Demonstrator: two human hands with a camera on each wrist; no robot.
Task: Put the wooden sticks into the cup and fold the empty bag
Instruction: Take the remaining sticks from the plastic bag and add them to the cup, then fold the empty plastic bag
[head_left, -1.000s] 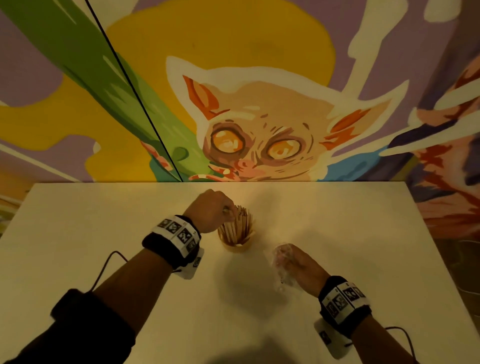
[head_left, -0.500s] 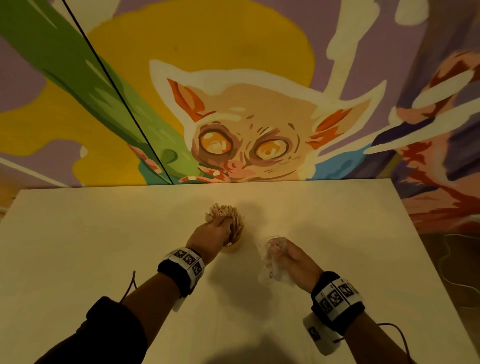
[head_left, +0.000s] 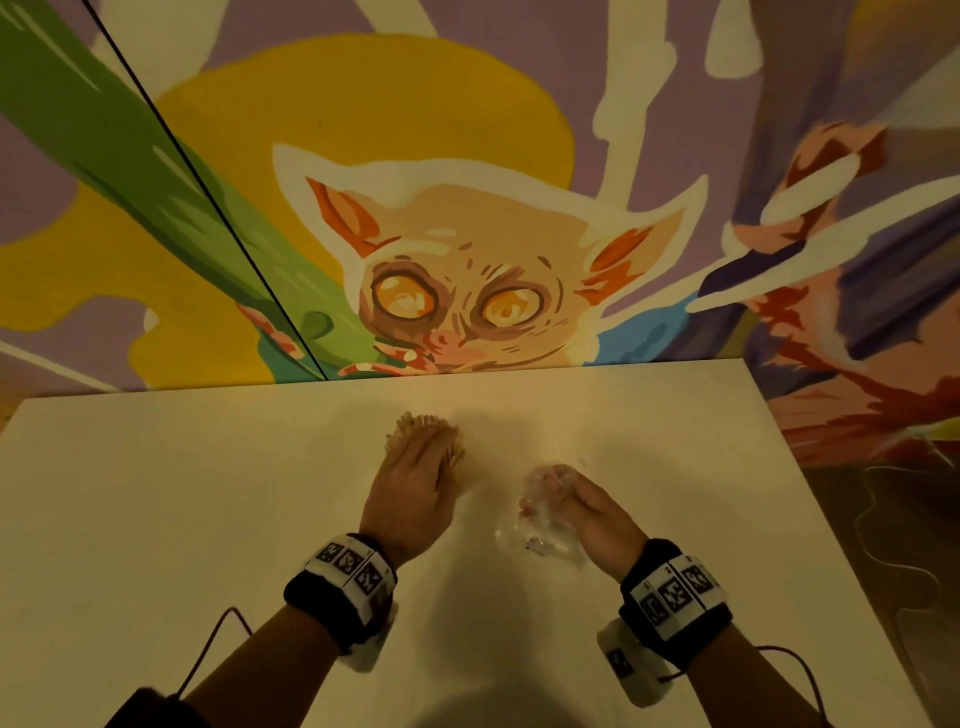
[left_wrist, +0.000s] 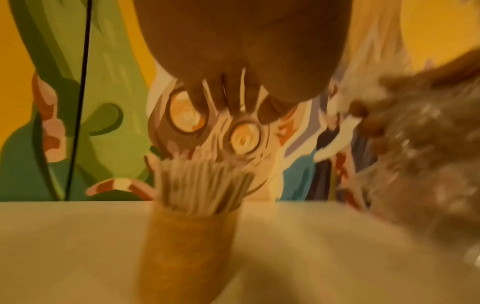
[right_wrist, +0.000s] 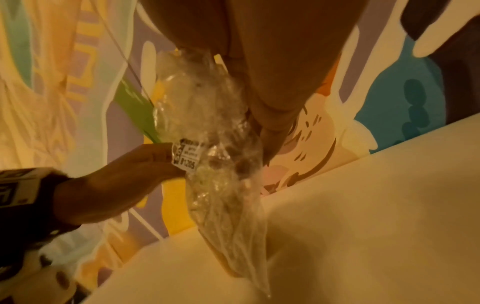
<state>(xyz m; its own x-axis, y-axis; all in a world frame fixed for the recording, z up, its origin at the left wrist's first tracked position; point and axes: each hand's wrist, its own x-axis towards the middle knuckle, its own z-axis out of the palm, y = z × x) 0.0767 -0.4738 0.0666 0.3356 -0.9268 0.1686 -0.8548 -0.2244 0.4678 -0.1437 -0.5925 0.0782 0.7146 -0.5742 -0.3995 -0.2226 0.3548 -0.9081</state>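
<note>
A tan cup (left_wrist: 187, 236) packed with wooden sticks (left_wrist: 202, 181) stands upright on the white table (head_left: 208, 493). In the head view my left hand (head_left: 415, 452) lies over the cup with straight fingers, and the stick tips (head_left: 415, 422) fan out beyond it. From the left wrist, the left hand (left_wrist: 233, 98) hovers just above the sticks; two thin pale streaks cross its fingers. My right hand (head_left: 566, 488) grips a crumpled clear plastic bag (head_left: 540, 519) to the right of the cup. The bag (right_wrist: 207, 123) hangs down to the table and carries a small white label (right_wrist: 187, 156).
A painted mural wall (head_left: 467, 260) rises straight behind the table's far edge. The table's right edge (head_left: 810, 493) runs close to my right hand, with floor and a cable beyond it. Cables trail from both wrist bands.
My left hand has moved from a curled grip beside the sticks to lying flat over the cup. The right hand has kept hold of the bag and shifted little.
</note>
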